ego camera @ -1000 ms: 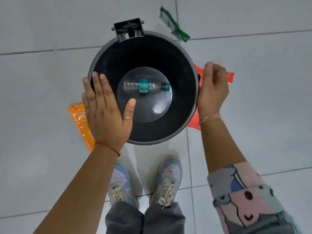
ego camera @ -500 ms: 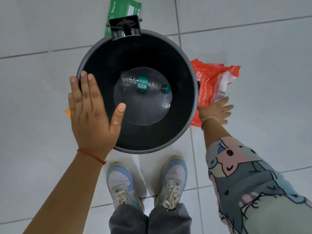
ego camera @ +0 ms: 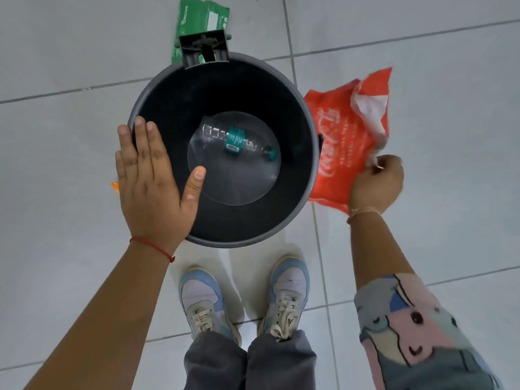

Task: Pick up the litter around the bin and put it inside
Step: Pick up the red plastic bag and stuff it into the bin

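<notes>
A round black bin (ego camera: 306, 130) stands on the tiled floor in front of my feet. A clear plastic bottle (ego camera: 239, 139) with a teal label lies on its bottom. My left hand (ego camera: 153, 181) hovers flat and open over the bin's left rim, holding nothing. To the right of the bin, my right hand (ego camera: 375, 184) is closed on the edge of a red plastic bag (ego camera: 343, 133), which is lifted and crumpled beside the bin wall. Behind the bin lies a green wrapper (ego camera: 201, 18). An orange wrapper (ego camera: 114, 186) peeks out from under my left hand.
The bin's hinge bracket (ego camera: 203, 49) sticks out at its far rim. My two sneakers (ego camera: 244, 299) stand just in front of the bin. Grey floor tiles surround everything.
My right hand dropped beside the bin, reached the red bag and closed on its edge, and the bag now rises off the floor. My left hand stayed over the left rim.
</notes>
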`<control>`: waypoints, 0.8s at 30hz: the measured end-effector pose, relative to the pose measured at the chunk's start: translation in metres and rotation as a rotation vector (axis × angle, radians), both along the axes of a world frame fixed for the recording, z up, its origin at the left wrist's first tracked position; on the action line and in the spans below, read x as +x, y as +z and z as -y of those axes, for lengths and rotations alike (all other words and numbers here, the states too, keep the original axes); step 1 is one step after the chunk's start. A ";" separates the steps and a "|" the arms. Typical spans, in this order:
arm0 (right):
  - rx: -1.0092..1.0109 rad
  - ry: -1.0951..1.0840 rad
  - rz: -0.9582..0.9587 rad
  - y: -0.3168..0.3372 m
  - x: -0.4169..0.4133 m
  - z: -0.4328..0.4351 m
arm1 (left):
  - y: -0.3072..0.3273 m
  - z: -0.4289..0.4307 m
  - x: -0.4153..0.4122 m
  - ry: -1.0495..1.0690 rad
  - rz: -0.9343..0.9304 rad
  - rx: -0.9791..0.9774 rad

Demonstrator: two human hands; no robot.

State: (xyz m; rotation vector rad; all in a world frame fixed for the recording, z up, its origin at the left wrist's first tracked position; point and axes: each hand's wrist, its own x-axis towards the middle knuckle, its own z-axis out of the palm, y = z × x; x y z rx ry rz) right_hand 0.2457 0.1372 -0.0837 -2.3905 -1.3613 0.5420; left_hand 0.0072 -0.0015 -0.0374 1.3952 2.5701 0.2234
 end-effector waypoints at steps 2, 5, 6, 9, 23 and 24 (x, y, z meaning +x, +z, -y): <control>0.239 -0.026 -0.014 0.042 -0.001 -0.004 | 0.001 -0.001 0.000 0.008 0.015 0.002; 0.562 -0.066 -0.122 0.095 0.006 -0.011 | 0.002 -0.001 0.000 0.026 0.059 0.035; 0.591 -0.060 -0.164 0.109 0.006 -0.012 | 0.003 0.000 0.000 0.036 0.079 0.056; 0.508 0.091 -0.194 0.147 -0.009 -0.004 | 0.003 0.001 0.000 0.067 0.143 0.139; -0.397 0.966 0.246 0.049 -0.140 0.051 | -0.001 0.002 -0.002 0.080 0.150 0.155; -0.475 0.965 0.266 0.037 -0.142 0.049 | -0.001 0.001 -0.002 0.073 0.131 0.134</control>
